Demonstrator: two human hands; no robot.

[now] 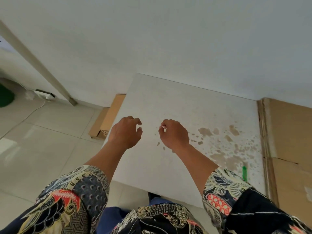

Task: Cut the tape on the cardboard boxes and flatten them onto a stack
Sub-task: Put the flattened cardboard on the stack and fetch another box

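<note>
My left hand (125,131) and my right hand (173,133) hover side by side above a white table (168,102), fingers loosely curled and holding nothing. A green-handled cutter (244,173) lies near the table's right edge. Flattened brown cardboard (290,141) lies in a stack to the right of the table. A narrow cardboard box (108,118) lies on the floor against the table's left side.
Brown stains mark the table's right half. A slanted metal post (42,65) stands at the left by the white wall, with a white power strip (44,95) and a green object (5,97) near it. Pale floor tiles stretch to the left.
</note>
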